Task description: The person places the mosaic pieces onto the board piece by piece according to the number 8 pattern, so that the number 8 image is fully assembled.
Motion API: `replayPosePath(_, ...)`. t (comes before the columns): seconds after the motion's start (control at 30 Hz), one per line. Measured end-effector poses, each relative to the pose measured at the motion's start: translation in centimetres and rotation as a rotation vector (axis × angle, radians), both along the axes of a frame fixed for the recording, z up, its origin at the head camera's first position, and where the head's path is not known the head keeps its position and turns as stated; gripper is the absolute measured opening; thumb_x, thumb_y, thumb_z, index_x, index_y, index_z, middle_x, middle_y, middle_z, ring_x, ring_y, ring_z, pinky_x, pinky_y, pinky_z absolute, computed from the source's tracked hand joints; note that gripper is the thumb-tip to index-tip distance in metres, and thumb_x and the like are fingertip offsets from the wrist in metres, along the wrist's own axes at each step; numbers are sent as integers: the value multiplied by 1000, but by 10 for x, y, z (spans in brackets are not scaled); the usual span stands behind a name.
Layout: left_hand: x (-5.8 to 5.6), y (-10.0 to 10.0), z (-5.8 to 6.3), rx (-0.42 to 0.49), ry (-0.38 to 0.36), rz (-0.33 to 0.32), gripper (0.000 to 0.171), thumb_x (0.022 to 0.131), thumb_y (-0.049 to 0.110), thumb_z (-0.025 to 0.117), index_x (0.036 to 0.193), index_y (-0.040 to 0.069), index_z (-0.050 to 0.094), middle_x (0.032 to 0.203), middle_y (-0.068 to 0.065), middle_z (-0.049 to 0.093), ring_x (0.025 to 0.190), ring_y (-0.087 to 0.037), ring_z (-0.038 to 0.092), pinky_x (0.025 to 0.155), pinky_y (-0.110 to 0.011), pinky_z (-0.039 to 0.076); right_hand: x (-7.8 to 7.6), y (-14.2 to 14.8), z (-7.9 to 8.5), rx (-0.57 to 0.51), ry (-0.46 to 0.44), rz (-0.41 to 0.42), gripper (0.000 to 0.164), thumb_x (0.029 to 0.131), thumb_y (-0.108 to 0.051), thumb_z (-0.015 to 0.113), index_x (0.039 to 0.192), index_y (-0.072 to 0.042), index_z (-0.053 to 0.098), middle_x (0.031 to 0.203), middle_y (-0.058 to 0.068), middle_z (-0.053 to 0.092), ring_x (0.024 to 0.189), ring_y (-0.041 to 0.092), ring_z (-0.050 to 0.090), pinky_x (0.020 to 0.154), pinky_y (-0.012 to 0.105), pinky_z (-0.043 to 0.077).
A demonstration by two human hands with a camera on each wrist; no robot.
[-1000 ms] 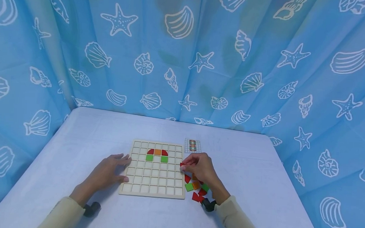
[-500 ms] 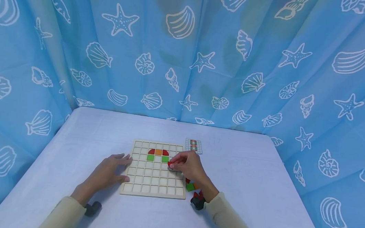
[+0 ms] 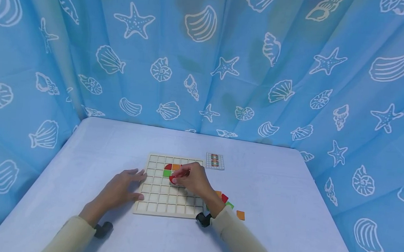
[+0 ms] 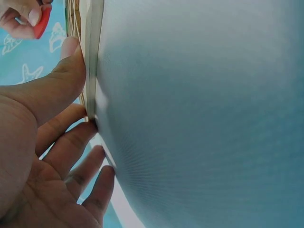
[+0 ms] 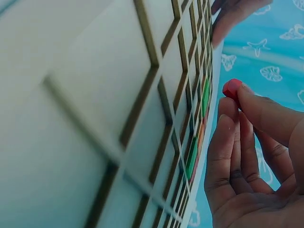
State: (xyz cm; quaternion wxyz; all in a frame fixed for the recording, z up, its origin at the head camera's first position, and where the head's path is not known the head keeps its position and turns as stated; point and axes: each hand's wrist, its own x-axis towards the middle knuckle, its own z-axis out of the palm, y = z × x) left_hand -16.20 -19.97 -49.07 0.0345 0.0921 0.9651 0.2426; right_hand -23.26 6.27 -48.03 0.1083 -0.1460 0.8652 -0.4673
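My right hand [image 3: 195, 179] pinches a red tile [image 3: 172, 179] between thumb and fingers, just above the gridded wooden board [image 3: 166, 211]. In the right wrist view the red tile [image 5: 232, 88] is held at the fingertips, apart from the grid. My left hand [image 3: 118, 190] rests against the board's left edge, thumb on the rim and fingers extended, as the left wrist view also shows. On the board lie a red rounded tile [image 3: 168, 166], an orange tile [image 3: 176, 167] and a green tile [image 3: 166, 173]. The right hand covers the tiles right of these.
A small pattern card [image 3: 215, 161] lies beyond the board's upper right corner. Loose red, green and orange tiles [image 3: 240, 215] are right of the board, partly hidden by the right forearm. A blue shell-print curtain [image 3: 205, 65] hangs behind the white table [image 3: 271, 175].
My right hand has carried the red tile leftward from the board's right edge to over its upper middle. The left hand has stayed at the left edge.
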Motion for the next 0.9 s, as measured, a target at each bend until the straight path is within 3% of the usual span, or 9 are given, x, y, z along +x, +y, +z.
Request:
replayPosePath(0.57,-2,0,2,4,-15,-11,79,81,29,94,150,9,61,160,-17,55,150,-49,46,118,-66,43,-7,-32,-4,140,19,3,8,87,-7,87,85,-14,84,76,-4,73,71,10,62,61,25,51)
replayPosePath(0.9,-1,1,2,0,-35,10,80,81,29,94,151,10,60,161,-17,54,151,-49,45,119,-67,43,-7,-36,-4,224,24,-29,9,87,-13,89,81,-18,84,77,-7,74,76,8,64,63,23,53)
